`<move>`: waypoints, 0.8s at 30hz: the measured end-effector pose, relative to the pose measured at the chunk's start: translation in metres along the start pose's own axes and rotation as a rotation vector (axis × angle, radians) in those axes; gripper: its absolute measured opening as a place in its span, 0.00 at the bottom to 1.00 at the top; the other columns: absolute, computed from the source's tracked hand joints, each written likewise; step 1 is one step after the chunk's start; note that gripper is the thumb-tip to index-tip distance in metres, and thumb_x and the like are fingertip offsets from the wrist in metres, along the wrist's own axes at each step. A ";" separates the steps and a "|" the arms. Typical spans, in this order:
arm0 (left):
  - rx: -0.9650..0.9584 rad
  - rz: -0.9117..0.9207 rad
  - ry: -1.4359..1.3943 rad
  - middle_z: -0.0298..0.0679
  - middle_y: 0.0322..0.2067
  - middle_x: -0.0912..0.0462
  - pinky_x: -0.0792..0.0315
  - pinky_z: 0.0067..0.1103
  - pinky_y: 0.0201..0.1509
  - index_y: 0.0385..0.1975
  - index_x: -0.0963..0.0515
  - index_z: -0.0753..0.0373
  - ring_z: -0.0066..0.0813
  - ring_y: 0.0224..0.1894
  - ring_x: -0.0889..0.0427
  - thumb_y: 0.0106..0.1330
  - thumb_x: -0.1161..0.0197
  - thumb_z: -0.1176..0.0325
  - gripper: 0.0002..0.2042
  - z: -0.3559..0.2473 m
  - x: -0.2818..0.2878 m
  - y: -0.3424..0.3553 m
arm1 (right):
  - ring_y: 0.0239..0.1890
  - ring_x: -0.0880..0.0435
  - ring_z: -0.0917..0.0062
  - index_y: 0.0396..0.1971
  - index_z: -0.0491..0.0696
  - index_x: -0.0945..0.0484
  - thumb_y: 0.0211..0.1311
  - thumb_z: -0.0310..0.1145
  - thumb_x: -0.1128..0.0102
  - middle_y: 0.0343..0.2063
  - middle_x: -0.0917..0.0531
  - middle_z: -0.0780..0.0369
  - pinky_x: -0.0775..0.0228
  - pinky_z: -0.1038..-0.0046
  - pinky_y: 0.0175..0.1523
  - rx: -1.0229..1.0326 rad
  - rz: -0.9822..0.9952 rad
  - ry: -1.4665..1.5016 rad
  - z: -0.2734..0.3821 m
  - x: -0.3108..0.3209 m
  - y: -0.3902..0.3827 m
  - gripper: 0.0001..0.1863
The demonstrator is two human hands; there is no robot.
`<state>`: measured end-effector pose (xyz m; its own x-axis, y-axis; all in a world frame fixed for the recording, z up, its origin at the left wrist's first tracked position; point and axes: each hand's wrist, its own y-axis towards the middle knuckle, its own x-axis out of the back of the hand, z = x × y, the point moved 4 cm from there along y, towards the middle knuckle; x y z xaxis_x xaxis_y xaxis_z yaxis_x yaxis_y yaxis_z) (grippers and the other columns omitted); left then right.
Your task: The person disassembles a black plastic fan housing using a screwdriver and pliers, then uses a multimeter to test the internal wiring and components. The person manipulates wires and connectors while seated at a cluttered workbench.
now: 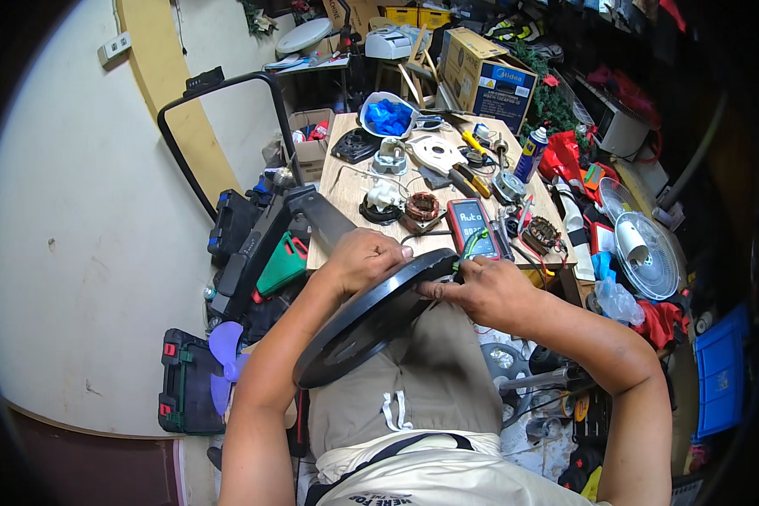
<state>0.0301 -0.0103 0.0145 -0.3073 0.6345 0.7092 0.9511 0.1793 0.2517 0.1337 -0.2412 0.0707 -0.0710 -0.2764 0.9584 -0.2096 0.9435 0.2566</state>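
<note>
A round black disc-shaped base (371, 325), like that of a fan stand, rests tilted over my lap. My left hand (367, 257) is closed at its upper left edge. At the far right edge, my right hand (485, 291) has its fingers closed on the base, partly hidden, next to a small bit of green. A dark flat neck (320, 215) stands up just beyond my left hand. On the wooden table (346, 181) behind the base, a red multimeter (472, 226) lies with its screen lit, near a copper-wound motor stator (422, 207).
More motor parts, a white round cover (436, 154), a blue spray can (530, 154) and a white bowl with blue stuff (389, 115) crowd the table. Tool cases (190, 379) and a purple fan blade (226, 363) stand left. A fan head (645, 249) lies right.
</note>
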 end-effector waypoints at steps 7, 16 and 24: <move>-0.094 0.022 0.121 0.45 0.39 0.08 0.27 0.39 0.58 0.40 0.07 0.49 0.49 0.47 0.13 0.77 0.48 0.39 0.25 -0.003 -0.004 -0.002 | 0.35 0.11 0.60 0.60 0.77 0.14 0.66 0.29 0.40 0.33 0.16 0.56 0.19 0.58 0.37 -0.137 0.159 0.129 0.007 0.008 0.004 0.28; -0.038 0.134 0.330 0.45 0.40 0.08 0.36 0.43 0.69 0.47 0.08 0.45 0.46 0.50 0.14 0.81 0.57 0.40 0.28 -0.004 -0.005 -0.001 | 0.52 0.15 0.50 0.69 0.69 0.20 0.73 0.31 0.42 0.44 0.14 0.48 0.23 0.53 0.60 -0.210 0.423 0.586 -0.002 0.013 0.013 0.28; -0.031 0.142 0.281 0.45 0.41 0.08 0.41 0.51 0.75 0.45 0.08 0.49 0.49 0.50 0.14 0.79 0.55 0.39 0.28 -0.012 -0.003 0.000 | 0.53 0.16 0.49 0.66 0.70 0.17 0.74 0.36 0.39 0.47 0.13 0.49 0.23 0.53 0.60 -0.241 0.429 0.343 0.009 0.016 0.007 0.23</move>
<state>0.0312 -0.0212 0.0202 -0.1723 0.4181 0.8919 0.9850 0.0780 0.1538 0.1225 -0.2409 0.0868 0.2272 0.1755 0.9579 -0.0023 0.9837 -0.1797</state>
